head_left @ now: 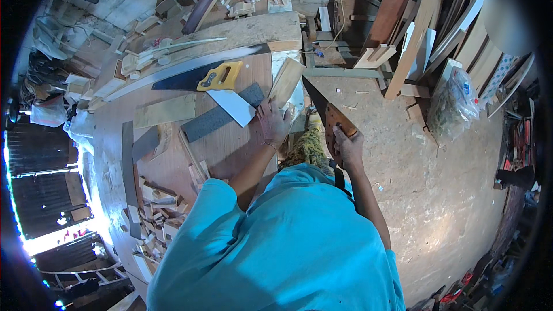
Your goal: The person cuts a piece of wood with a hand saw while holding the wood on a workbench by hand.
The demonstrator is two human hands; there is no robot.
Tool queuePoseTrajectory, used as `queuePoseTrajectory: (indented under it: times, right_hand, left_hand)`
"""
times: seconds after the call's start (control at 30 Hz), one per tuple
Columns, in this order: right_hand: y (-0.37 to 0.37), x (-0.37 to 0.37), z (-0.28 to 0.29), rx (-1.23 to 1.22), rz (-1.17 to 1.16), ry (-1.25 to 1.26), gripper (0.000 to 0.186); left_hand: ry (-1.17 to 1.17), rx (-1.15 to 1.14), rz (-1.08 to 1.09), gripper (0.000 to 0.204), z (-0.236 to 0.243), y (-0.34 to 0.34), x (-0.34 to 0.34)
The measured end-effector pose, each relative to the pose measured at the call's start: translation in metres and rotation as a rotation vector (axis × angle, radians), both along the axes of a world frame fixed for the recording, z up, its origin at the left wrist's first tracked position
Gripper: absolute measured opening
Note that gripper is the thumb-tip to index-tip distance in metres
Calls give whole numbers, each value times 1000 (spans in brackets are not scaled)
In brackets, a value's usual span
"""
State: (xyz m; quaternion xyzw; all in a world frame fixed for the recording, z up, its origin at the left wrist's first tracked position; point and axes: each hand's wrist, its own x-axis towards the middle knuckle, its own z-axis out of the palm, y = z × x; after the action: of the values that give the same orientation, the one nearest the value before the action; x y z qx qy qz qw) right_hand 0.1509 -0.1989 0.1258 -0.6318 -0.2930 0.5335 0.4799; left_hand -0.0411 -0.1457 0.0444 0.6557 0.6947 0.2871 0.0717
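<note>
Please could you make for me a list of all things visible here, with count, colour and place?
Workbench: one, brown top, left and centre
Floor: one, grey-brown, right
Wood block: one, pale, workbench's right edge
Brown-handled saw: one, dark blade, right of wood block
Yellow-handled saw: one, dark blade, on workbench
Grey board: one, grey, on workbench
White board: one, white, across grey board
Scraps: uncountable, mostly pale, lower left
Planks: several, brown and pale, upper right
Plastic bag: one, clear, right
Shirt: one, turquoise, bottom centre
Left hand: one, bare, at wood block
Right hand: one, bare, gripping brown-handled saw
</note>
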Motion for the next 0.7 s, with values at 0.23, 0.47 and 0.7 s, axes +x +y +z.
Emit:
queuePoseTrajectory:
  times: [0.23, 0.47, 0.7]
  right_hand:
    - [2, -1, -2, -34, -11, 0, 11]
    - [3, 7, -3, -20, -65, -49, 10]
    - [3, 14, 1, -16, -83, 8, 11]
  left_hand:
    - [197, -111, -15, 59, 4, 29, 4]
    - [155, -293, 65, 66, 19, 51, 2]
    - [129, -248, -92, 55, 18, 59, -15]
